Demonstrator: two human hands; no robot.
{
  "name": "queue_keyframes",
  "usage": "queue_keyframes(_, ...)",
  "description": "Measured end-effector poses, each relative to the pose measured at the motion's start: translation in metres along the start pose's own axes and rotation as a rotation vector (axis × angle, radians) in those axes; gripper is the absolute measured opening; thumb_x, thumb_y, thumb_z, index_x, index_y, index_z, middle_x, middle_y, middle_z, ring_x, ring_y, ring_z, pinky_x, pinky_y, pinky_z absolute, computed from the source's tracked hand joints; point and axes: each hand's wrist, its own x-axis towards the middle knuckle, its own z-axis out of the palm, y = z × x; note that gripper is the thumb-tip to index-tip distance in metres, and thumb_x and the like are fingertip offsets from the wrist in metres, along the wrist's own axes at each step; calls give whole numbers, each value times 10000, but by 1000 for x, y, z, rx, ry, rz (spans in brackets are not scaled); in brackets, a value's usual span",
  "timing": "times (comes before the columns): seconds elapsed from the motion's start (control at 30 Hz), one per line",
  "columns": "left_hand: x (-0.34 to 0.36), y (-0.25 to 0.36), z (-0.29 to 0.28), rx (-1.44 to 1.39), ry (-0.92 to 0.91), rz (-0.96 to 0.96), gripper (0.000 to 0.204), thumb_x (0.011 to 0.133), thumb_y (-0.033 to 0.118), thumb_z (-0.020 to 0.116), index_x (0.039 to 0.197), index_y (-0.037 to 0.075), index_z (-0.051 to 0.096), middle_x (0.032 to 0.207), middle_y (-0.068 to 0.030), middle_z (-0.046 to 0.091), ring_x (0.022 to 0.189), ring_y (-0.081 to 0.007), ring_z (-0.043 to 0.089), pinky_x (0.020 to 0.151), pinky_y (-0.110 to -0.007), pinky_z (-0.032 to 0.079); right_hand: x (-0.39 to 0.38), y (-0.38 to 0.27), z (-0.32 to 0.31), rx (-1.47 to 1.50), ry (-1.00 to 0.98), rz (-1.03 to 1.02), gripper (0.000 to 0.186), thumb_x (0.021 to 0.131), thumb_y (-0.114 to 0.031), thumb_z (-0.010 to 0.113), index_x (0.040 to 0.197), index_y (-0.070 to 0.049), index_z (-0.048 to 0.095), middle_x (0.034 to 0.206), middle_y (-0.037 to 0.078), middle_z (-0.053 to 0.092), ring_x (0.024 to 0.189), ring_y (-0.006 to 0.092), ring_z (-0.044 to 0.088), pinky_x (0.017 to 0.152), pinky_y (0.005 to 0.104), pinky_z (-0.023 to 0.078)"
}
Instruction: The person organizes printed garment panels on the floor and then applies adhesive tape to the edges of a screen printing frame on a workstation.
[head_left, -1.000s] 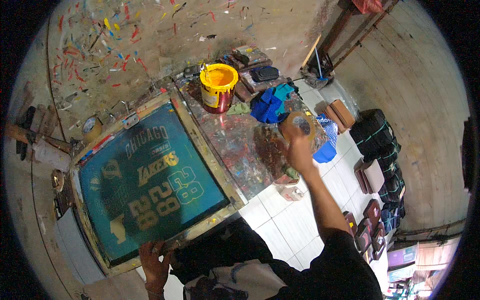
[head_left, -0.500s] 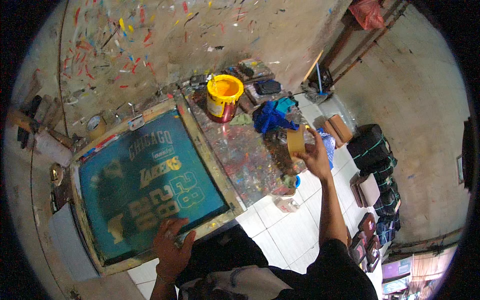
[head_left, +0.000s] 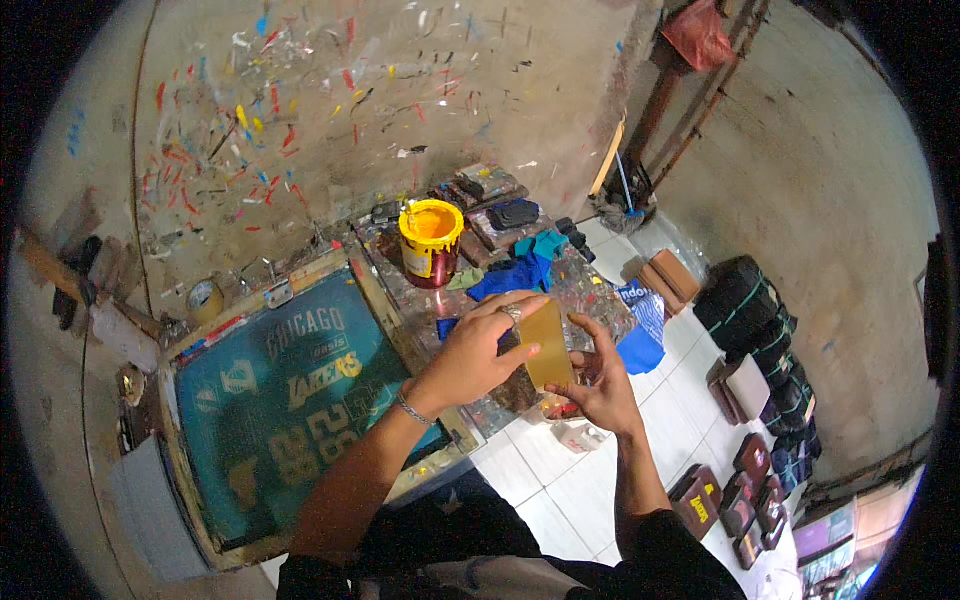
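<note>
A flat, yellowish-brown rectangular piece (head_left: 545,345) is held up between my two hands above the table. My left hand (head_left: 480,355) grips its left side, thumb on the front and fingers along the upper edge. At the right, my right hand (head_left: 607,385) has its thumb at the lower edge and its fingers by the right side. Below my left forearm lies a framed screen-printing screen (head_left: 300,430) with teal mesh and pale lettering. Behind my hands are blue and teal rags (head_left: 520,272) and an open pot of yellow-orange paint (head_left: 432,240).
The paint-stained tabletop (head_left: 490,410) ends over a white tiled floor (head_left: 545,490). Tan flat pieces (head_left: 672,280), a blue-and-white packet (head_left: 642,330), black bundles (head_left: 745,300) and dark red wallet-like pieces (head_left: 700,500) lie at the right. A paint-marked wall (head_left: 320,130) rises behind.
My left hand has left the screen's lower edge and come up to grip the piece. My right hand has brought the piece nearer and left. The view has shifted.
</note>
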Motion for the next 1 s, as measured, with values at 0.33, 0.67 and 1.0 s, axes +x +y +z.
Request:
queue_keyframes(0.33, -30, -6, 30, -70, -58, -151, 109, 821, 77, 673, 891, -5, 655, 923, -147, 644, 908, -325, 629, 824, -387, 497, -29, 10, -6, -77, -157, -97, 819, 739, 42, 769, 1418, -49, 319, 1069, 111, 625, 922, 163, 647, 785, 300, 510)
queue_keyframes(0.67, -128, 25, 36, -129, -96, -505, 89, 896, 43, 588, 906, -34, 545, 852, -208, 587, 827, -409, 591, 749, -460, 473, -71, 13, 29, 5, -464, 128, 736, 783, -42, 743, 1396, -79, 336, 866, 123, 691, 742, 172, 658, 626, 304, 497)
queue_keyframes(1.0, -198, 53, 29, -153, 9, -690, 135, 922, 81, 579, 970, -41, 546, 809, -211, 594, 755, -393, 613, 658, -434, 462, -78, -9, 59, -216, -678, 230, 708, 789, -168, 762, 1374, -92, 372, 1105, 180, 641, 962, 357, 673, 791, 393, 540)
